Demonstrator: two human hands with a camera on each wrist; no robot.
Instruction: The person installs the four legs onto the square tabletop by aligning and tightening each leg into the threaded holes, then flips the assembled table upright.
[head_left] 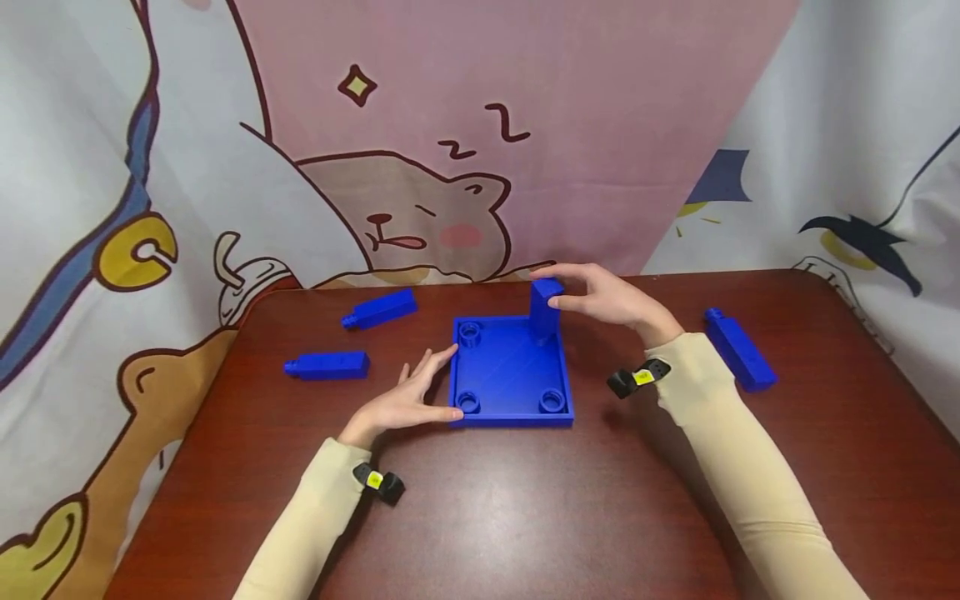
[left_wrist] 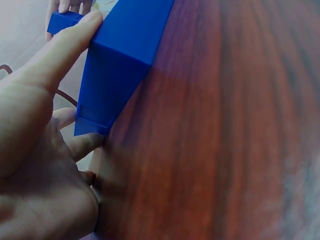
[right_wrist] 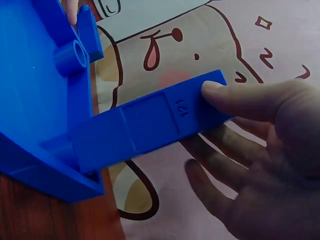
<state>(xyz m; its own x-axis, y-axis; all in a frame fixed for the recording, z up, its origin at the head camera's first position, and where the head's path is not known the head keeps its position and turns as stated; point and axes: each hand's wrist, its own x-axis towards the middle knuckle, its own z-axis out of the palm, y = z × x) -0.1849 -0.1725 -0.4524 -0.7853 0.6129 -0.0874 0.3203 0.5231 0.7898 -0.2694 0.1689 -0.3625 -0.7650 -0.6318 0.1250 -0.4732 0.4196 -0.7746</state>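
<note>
A blue square tabletop (head_left: pixel 512 371) lies with its raised rim and round corner sockets facing up. In its far right corner a blue table leg (head_left: pixel 543 313) stands upright, its lower end at the socket there. My right hand (head_left: pixel 611 297) pinches the leg's top between thumb and fingers. In the right wrist view, the number 121 shows on the leg's side (right_wrist: pixel 150 122). At the tabletop's left side is my left hand (head_left: pixel 405 402), fingers extended. Its thumb touches the near left corner, and its fingertips touch the left wall (left_wrist: pixel 107 85).
Two more blue legs, one farther back (head_left: pixel 381 309) and one nearer (head_left: pixel 327 366), lie left of the tabletop. Another leg (head_left: pixel 740 350) lies to the right, beyond the right forearm. A cartoon-printed curtain (head_left: pixel 585 125) hangs behind the wooden table (head_left: pixel 517 517).
</note>
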